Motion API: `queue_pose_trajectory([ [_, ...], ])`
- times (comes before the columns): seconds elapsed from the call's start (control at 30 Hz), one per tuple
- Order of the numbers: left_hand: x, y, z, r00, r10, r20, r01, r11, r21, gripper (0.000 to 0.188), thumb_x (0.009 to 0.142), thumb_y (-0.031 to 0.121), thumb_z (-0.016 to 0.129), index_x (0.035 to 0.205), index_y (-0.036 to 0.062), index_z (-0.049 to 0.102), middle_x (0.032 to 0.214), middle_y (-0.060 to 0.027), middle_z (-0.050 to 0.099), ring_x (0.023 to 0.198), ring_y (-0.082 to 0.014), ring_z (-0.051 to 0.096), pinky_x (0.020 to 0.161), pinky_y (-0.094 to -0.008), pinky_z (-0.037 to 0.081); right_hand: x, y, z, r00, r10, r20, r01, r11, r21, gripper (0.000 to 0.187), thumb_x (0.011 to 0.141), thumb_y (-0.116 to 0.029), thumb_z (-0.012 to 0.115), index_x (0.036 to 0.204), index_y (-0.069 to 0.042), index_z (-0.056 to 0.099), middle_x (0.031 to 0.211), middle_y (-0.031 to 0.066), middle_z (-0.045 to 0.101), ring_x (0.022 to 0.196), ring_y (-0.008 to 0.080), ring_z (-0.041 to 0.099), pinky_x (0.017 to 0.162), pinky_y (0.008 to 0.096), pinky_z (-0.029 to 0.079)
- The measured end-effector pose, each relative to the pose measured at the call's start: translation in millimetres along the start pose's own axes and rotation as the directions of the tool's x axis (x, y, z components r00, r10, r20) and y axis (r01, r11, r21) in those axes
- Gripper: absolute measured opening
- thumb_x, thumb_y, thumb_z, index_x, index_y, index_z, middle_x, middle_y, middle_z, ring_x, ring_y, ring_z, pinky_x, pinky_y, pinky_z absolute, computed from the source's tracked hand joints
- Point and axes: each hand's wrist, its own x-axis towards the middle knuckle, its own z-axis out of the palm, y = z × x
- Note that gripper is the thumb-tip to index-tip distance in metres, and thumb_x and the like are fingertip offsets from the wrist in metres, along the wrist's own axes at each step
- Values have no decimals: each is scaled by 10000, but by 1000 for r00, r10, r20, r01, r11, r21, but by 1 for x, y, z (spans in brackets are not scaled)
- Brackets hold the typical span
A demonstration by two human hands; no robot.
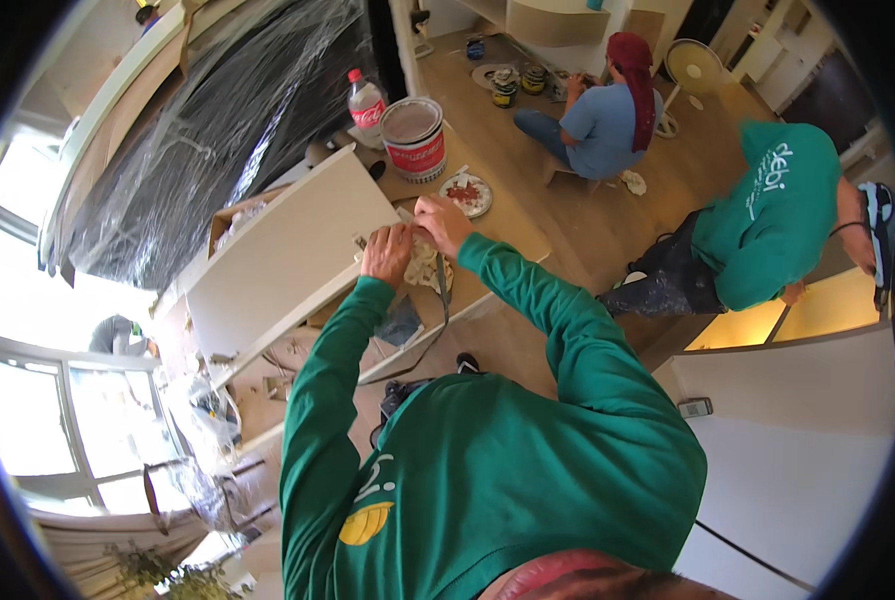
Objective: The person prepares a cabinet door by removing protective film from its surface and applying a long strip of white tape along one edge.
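Observation:
Side by side at the right end of a long pale panel (293, 225), my hands are held close together. My left hand (386, 254) has its fingers curled together by the panel's end. Just beyond it, my right hand (442, 224) is closed in a pinch. What lies between the fingers is too small and covered to make out. Below my right hand, a thin dark strip (442, 312) hangs and curves back toward my body. A crumpled cream cloth (425, 266) lies under the hands. The panel rests tilted on the workbench.
A red-labelled bucket (415, 140), a bottle with a red cap (366, 103) and a stained plate (468, 196) stand beyond my hands. Plastic sheeting (258, 120) covers the far left. One person (608, 130) sits low ahead; another in green (758, 220) stands at the right.

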Motion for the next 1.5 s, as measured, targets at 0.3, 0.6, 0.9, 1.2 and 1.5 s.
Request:
queue_pose_trajectory([
  [0.3,-19,10,15,998,-51,19,54,980,-189,421,835,99,598,1249,24,623,1272,-133,600,1215,-298,577,1018,-418,507,-76,11,-5,835,150,-530,-218,974,-68,170,892,-51,685,1033,-86,774,1015,128,618,943,318,610,831,419,517],
  [0.6,-181,0,-49,855,-517,43,519,850,-95,770,825,141,647,1546,84,382,1585,-155,386,1489,-320,339,1260,-528,166,-185,43,74,905,411,-111,-406,912,64,317,923,-66,672,1237,-20,672,1064,191,598,974,375,599,851,458,489],
  [0.9,-315,-96,-108,769,-639,24,636,768,70,758,843,161,606,1554,71,358,1606,-111,366,1504,-259,320,1264,-545,136,-214,29,132,888,450,-89,-459,876,-147,523,883,-5,648,1398,-21,557,1168,221,570,1060,410,572,916,444,488],
  [1.2,-431,-183,-148,772,-626,-113,635,769,73,695,814,91,653,1490,115,492,1534,-51,484,1452,-230,410,1255,-548,170,-175,-6,118,823,550,-140,-551,716,-429,578,799,-78,738,1355,-47,582,1202,225,587,1152,432,536,959,527,448],
  [1.5,-505,-250,-131,17,-999,50,584,-30,-811,537,1001,308,602,1449,29,500,1235,-184,680,1073,-256,667,932,-382,509,-273,-156,117,660,679,-322,-743,527,-412,536,814,-132,761,1320,-79,591,1190,221,604,1153,426,550,985,518,442],
])
